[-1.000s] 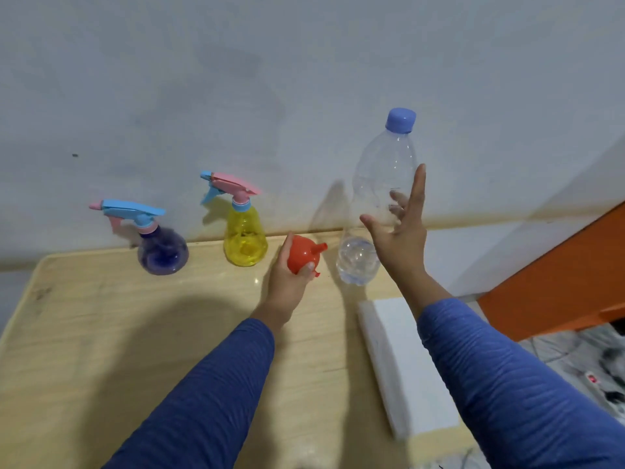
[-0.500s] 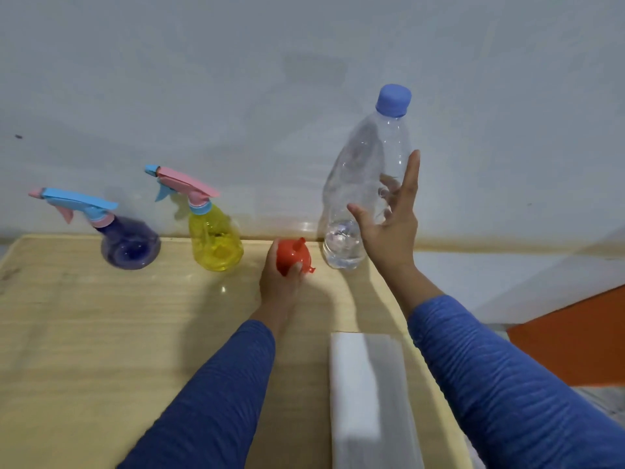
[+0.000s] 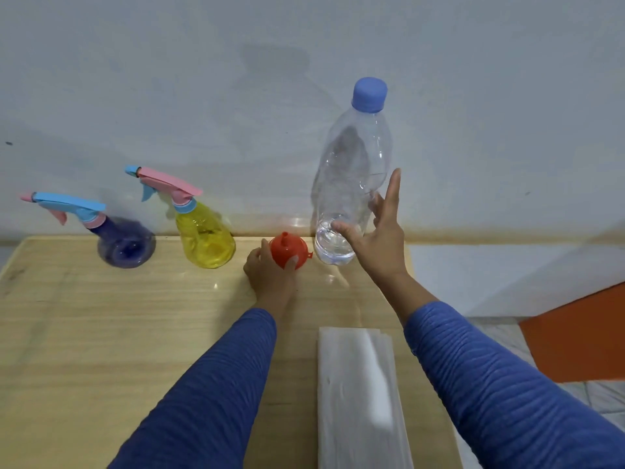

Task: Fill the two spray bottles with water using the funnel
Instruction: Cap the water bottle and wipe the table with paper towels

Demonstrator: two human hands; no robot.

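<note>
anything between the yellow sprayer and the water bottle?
Head view: the red funnel, gripped by the left hand, sits between the yellow spray bottle and the water bottle.

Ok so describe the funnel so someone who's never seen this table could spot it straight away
Look along the far edge of the wooden table, by the wall. Between the yellow spray bottle and the tall clear water bottle sits the funnel, gripped by the left hand. It is the only small, solid red piece there.

Glossy wood-grain table [image 3: 101, 316], clear plastic water bottle [image 3: 355, 157], ribbed cloth sleeve [image 3: 490, 384]
</note>
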